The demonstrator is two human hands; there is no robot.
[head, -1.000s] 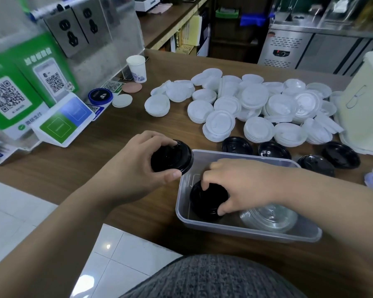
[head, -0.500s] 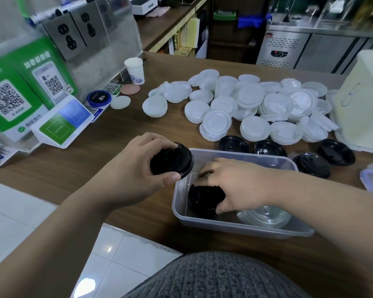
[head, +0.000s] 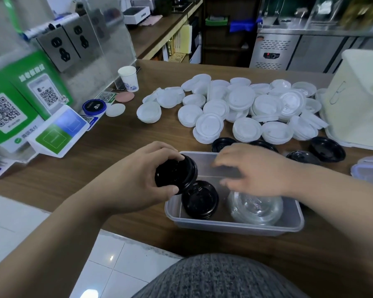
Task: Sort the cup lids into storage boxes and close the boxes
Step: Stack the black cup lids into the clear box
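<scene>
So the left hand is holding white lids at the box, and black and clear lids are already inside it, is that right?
Not quite. In the head view the left hand holds black lids, not white ones, at the box. A black stack and clear lids are already inside it.

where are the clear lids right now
Head view: the clear lids lie in the right half of the storage box, beside the black lids in its left half, near the right hand.

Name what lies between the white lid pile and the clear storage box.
Loose black lids on the counter, partly hidden behind the right hand; the head view shows this.
</scene>
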